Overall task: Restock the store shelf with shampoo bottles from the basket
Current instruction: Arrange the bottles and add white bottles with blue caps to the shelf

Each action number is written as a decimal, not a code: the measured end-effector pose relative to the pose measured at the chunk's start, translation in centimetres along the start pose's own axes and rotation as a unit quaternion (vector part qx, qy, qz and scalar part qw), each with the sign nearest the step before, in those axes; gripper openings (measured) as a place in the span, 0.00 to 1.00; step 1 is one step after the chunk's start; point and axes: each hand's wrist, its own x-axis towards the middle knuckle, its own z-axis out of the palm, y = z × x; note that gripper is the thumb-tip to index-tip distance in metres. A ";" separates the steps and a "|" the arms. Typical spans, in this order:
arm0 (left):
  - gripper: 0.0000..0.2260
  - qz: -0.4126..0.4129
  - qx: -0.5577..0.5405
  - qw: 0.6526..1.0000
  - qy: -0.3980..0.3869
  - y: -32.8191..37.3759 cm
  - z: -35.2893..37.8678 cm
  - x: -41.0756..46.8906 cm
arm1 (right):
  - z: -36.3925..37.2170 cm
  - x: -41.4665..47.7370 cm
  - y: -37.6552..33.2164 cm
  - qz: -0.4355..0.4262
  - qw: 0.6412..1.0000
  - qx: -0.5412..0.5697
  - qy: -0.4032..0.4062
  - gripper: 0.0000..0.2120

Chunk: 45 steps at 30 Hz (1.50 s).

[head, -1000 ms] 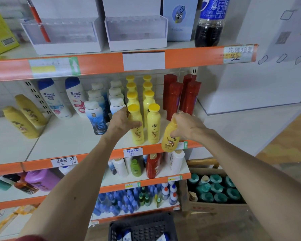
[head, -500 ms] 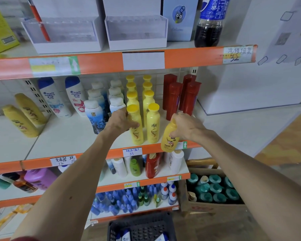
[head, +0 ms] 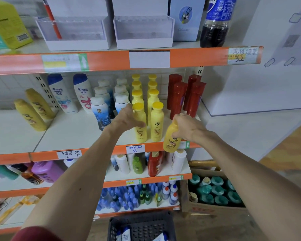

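Two rows of yellow shampoo bottles stand on the middle shelf [head: 80, 134]. My left hand [head: 127, 119] grips the front bottle of the left row [head: 139, 129] around its upper body. My right hand [head: 188, 126] holds another yellow bottle [head: 171, 140] by its top, tilted, hanging in front of the shelf's orange edge, right of the front bottle of the right row [head: 157, 124]. A dark basket [head: 142, 226] sits on the floor below, with white and blue bottles [head: 124, 234] in it.
Red bottles [head: 177, 100] stand right of the yellow rows, white-and-blue bottles [head: 101, 112] to the left. Lower shelves carry mixed bottles. A cardboard box of green-capped bottles [head: 214, 192] sits on the floor at right. A white wall panel [head: 261, 75] borders the shelf's right end.
Both hands have stayed almost where they were; my left hand keeps its hold on the front yellow bottle, and the bottle in my right hand has barely moved.
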 end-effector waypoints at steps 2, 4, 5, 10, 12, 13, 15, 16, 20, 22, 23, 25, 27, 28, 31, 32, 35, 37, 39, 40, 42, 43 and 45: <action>0.41 -0.003 0.001 1.000 0.028 -0.2 -0.2 -0.6 | 0.0 -0.1 -0.5 -0.006 1.000 0.002 -0.002 0.22; 0.40 -0.004 0.015 0.999 0.041 -1.2 -0.6 -1.7 | -0.2 -0.2 -1.1 -0.011 1.000 0.013 -0.004 0.21; 0.38 -0.007 0.031 0.999 0.042 -2.0 -0.8 -2.3 | -0.3 -0.3 -1.4 -0.013 1.000 0.018 -0.003 0.20; 0.27 -0.053 0.166 0.984 -0.024 -6.9 -2.6 -7.4 | -0.5 -1.0 -3.8 -0.025 0.999 0.029 -0.010 0.24; 0.26 -0.096 0.190 0.976 -0.034 -9.2 -3.6 -9.5 | -0.6 -1.4 -5.4 -0.036 0.999 0.031 -0.018 0.24; 0.25 -0.112 0.192 0.974 -0.031 -10.2 -4.3 -10.2 | -0.5 -1.5 -6.4 -0.041 0.998 0.032 -0.025 0.24; 0.24 -0.124 0.189 0.974 -0.018 -11.5 -6.0 -12.0 | -0.5 -1.8 -8.6 -0.054 0.997 0.037 -0.036 0.25; 0.24 -0.124 0.186 0.975 -0.015 -12.2 -6.9 -12.8 | -0.5 -1.9 -10.0 -0.058 0.997 0.041 -0.037 0.25; 0.23 -0.122 0.182 0.976 0.008 -15.6 -10.6 -16.1 | -0.4 -2.0 -16.3 -0.092 0.994 0.058 -0.025 0.19; 0.23 -0.137 0.179 0.974 0.014 -18.1 -12.5 -17.5 | 0.0 -2.1 -19.9 -0.112 0.991 0.066 -0.014 0.18; 0.23 -0.146 0.180 0.973 0.016 -19.3 -13.5 -18.3 | 0.3 -2.2 -21.8 -0.118 0.991 0.068 -0.009 0.18; 0.23 -0.156 0.186 0.970 0.019 -22.0 -15.6 -19.8 | 0.9 -2.2 -25.6 -0.128 0.989 0.075 0.000 0.20; 0.20 -0.157 0.196 0.968 0.022 -25.3 -17.6 -21.2 | 1.6 -2.2 -29.5 -0.136 0.987 0.087 0.006 0.21; 0.17 -0.161 0.196 0.967 0.016 -27.3 -18.6 -21.6 | 2.0 -2.2 -31.4 -0.136 0.986 0.094 0.005 0.20; 0.16 -0.157 0.191 0.969 0.008 -32.0 -21.8 -23.2 | 3.1 -2.0 -37.2 -0.142 0.985 0.100 0.009 0.18; 0.15 -0.153 0.187 0.970 0.012 -32.9 -22.9 -23.8 | 3.5 -1.9 -39.0 -0.143 0.984 0.103 0.013 0.18; 0.14 -0.158 0.166 0.973 0.031 -35.6 -25.5 -24.5 | 4.1 -1.2 -43.1 -0.142 0.982 0.119 0.033 0.24; 0.17 -0.157 0.152 0.975 0.032 -37.3 -26.5 -24.3 | 4.1 -0.7 -45.2 -0.141 0.981 0.126 0.040 0.21; 0.15 -0.144 0.158 0.977 0.025 -38.4 -27.3 -23.7 | 4.1 0.2 -46.7 -0.141 0.980 0.130 0.050 0.17; 0.15 -0.141 0.163 0.976 0.020 -38.8 -27.5 -23.3 | 4.1 0.7 -47.2 -0.141 0.980 0.131 0.053 0.16; 0.16 -0.135 0.165 0.977 0.015 -39.0 -27.7 -22.2 | 4.2 1.6 -48.0 -0.137 0.980 0.131 0.059 0.16; 0.18 -0.127 0.167 0.978 0.015 -39.0 -27.6 -21.6 | 4.4 2.0 -48.2 -0.134 0.980 0.130 0.062 0.16; 0.24 -0.109 0.167 0.980 0.019 -38.7 -27.6 -20.1 | 4.7 3.0 -48.7 -0.122 0.982 0.130 0.068 0.19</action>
